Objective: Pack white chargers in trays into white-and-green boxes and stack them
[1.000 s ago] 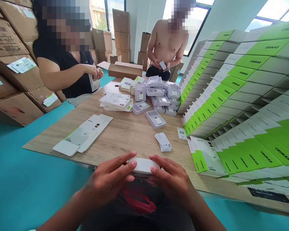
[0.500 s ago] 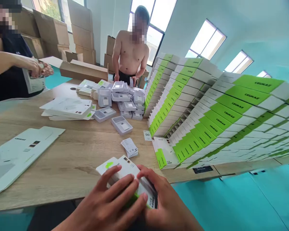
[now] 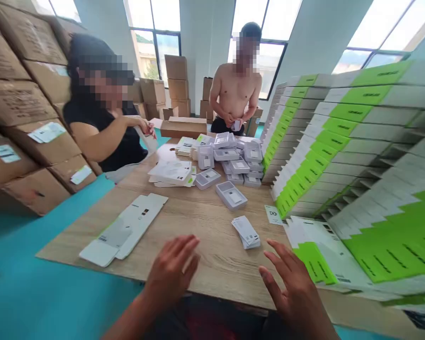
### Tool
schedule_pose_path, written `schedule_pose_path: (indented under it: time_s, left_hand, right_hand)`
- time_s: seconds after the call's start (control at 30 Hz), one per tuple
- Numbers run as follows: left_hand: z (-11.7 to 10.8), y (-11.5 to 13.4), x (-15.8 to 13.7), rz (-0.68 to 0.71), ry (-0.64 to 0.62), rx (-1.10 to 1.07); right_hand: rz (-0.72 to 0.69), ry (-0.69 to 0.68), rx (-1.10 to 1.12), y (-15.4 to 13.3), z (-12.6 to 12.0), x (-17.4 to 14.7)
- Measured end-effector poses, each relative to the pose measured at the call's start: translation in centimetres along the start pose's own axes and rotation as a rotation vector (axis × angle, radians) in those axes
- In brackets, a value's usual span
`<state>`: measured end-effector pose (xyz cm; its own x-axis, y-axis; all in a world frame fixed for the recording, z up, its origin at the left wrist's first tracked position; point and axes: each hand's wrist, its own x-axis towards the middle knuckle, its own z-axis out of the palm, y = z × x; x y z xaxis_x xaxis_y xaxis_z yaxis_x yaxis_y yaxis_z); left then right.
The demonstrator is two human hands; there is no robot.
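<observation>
My left hand hovers over the front of the wooden table with nothing in it, its fingers stretched out. Also bare, my right hand has its fingers spread. It is nearest to white-and-green boxes lying at the foot of the tall box stacks. Between and beyond my hands sits a small pile of printed cards, with a single card to its right. Flat unfolded cartons lie on the table to the left of my left hand.
Clear plastic trays with small white inserts are heaped mid-table. More flat cartons lie beside them. One person sits at the left, handling a carton; another person stands at the far end. Brown cardboard boxes are piled at left.
Both hands have let go of the white-and-green box and moved apart. Another box now appears to lie at the foot of the stacks. My view has turned left.
</observation>
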<state>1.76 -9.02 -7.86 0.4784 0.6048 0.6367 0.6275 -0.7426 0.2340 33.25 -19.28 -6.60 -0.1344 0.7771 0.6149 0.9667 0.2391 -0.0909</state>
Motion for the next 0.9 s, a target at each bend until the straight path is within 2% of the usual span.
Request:
schedule_pose_path:
  time_s: [0.07, 0.13, 0.2, 0.27, 0.33, 0.4, 0.53, 0.63, 0.7, 0.77, 0.83, 0.9]
  left_hand:
    - [-3.0, -5.5, 0.1, -0.243, 0.013, 0.247]
    - [-5.9, -9.6, 0.5, -0.461, -0.057, 0.373]
    - [-7.6, -11.7, 1.2, -0.632, -0.035, 0.214]
    - [-7.7, -12.1, 2.6, -0.750, 0.036, -0.059]
    - [-6.4, -11.9, 4.6, -0.827, 0.090, -0.257]
    - [-4.0, -12.0, 7.4, -0.916, 0.125, -0.348]
    - [1.2, -13.5, 14.0, -1.263, 0.238, -0.571]
    - [3.7, -14.4, 17.8, -1.456, 0.287, -0.728]
    - [4.1, -14.2, 19.0, -1.499, 0.346, -0.788]
    - [3.7, -13.1, 18.8, -1.482, 0.428, -0.830]
    - [2.7, -11.1, 17.5, -1.394, 0.481, -0.894]
    - [1.7, -8.4, 15.3, -1.252, 0.459, -0.993]
  right_hand:
    - [-0.016, -0.006, 0.143, -1.5, 2.0, 0.6]
    - [-0.020, 0.003, 0.232, -2.4, 3.7, 1.0]
    - [-0.030, 0.011, 0.286, -2.7, 5.0, 1.3]
    - [-0.030, 0.026, 0.307, -2.6, 5.8, 1.7]
    - [-0.014, 0.053, 0.298, -2.3, 6.3, 2.1]
    - [0.019, 0.067, 0.281, -2.0, 6.4, 2.5]
    - [0.127, 0.005, 0.247, -1.3, 6.3, 3.0]
    - [0.198, -0.078, 0.221, -0.9, 6.1, 3.3]
    - [0.225, -0.112, 0.232, -0.6, 5.9, 3.5]
    - [0.250, -0.113, 0.276, -0.4, 5.7, 3.8]
    - [0.281, -0.108, 0.372, -0.4, 5.5, 4.6]
    - [0.342, -0.130, 0.532, -0.9, 5.3, 6.0]
